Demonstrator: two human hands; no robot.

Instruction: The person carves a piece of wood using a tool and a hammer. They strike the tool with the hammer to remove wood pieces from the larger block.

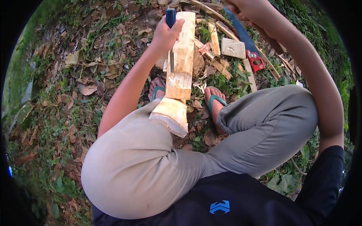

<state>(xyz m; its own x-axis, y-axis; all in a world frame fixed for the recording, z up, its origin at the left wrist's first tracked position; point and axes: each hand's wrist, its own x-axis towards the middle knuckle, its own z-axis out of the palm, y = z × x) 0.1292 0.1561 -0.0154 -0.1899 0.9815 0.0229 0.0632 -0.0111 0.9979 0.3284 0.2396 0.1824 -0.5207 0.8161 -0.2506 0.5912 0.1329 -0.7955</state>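
Chisel (171,18) in the left hand (164,35), I see, fingers wrapped round its blue handle, blade pointing back toward the sitter along the left side of a pale, notched piece of wood (183,49). The right hand (247,13) is up at the far edge, partly cut off; I can't tell what it grips. Near it lies a saw (244,35), beside a squarish block (233,48).

Right hand (250,11): cut off at far edge; grip unclear. Brown wooden piece (278,46): partly behind right forearm (303,52); kind indeterminable. Chisel (172,64): middle hidden by left hand (165,35). Black shirt (249,192): cropped at near edge.
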